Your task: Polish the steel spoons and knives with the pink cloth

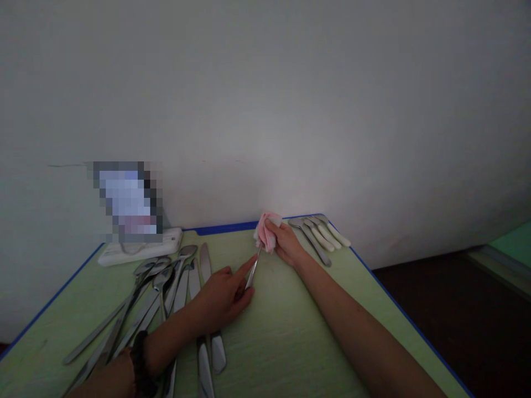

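Note:
My left hand (226,293) is closed on the handle of a metal utensil (253,272), its index finger stretched along the handle. A pink and white cloth (267,232) is pinched in my right hand (285,240) and wraps the utensil's far end, so its head is hidden. Under and beside my left forearm lies a pile of metal spoons (161,281) and other cutlery. Two knives (205,262) lie at the right side of that pile, partly covered by my left arm.
Right of the cloth, several utensils (323,235), some with cream handles, lie near the table's (290,331) back right corner. A blurred-out screen (128,199) stands by a white block (166,242) at back left, against the wall.

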{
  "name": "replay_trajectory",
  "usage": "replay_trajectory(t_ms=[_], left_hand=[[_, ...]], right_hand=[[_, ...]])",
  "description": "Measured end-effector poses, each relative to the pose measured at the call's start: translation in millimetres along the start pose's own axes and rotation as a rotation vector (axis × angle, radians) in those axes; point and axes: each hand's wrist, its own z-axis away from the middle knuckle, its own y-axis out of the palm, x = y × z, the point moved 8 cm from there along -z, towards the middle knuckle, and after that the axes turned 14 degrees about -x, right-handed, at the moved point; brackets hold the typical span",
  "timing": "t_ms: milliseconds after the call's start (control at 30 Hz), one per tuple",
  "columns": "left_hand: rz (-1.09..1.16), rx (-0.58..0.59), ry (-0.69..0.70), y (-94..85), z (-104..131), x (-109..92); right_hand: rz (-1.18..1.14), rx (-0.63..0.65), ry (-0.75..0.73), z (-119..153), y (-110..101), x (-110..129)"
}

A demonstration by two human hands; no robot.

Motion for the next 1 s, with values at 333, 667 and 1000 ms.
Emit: replay_trajectory(t_ms=[333,667,1000], left_hand=[[-0.012,0.001,0.003,-1.6,-0.5,-1.3],[-0.006,0.009,-0.007,0.0,0.0,0.1],[0.006,0.014,0.002,-2.4,-1.0,-3.4]], right_hand=[[-0.003,0.011,0.012,3.5,3.8,2.6],[-0.036,-0.015,0.087,1.5,2.8,-1.6],[0.019,-0.138,0.019,-4.7,-7.3,-4.6]])
